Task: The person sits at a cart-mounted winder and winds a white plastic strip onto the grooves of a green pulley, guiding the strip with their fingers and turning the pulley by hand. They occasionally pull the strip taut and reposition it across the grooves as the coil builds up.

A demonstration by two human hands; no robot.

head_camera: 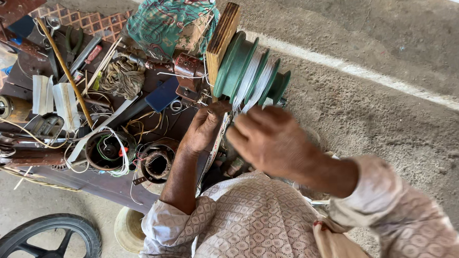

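A green stepped winding former (248, 70) wound with pale wire stands on edge against a wooden block (222, 35) at the bench's right end. My right hand (270, 140) is raised just below the former, fingers bent toward the wire turns; whether it pinches wire is hidden. My left hand (203, 127) rests at the former's lower left, fingers curled at the wire and a thin flat strip (216, 144) running down from it. A brown metal bracket (189, 74) sits to the left of the wooden block.
The cluttered bench (109, 184) carries two round motor stators with coloured wires (108, 151) (157, 162), a twine ball (122, 77), pliers, a long stick (64, 63) and a green patterned cloth (167, 19). A black wheel (45, 247) lies on the concrete floor.
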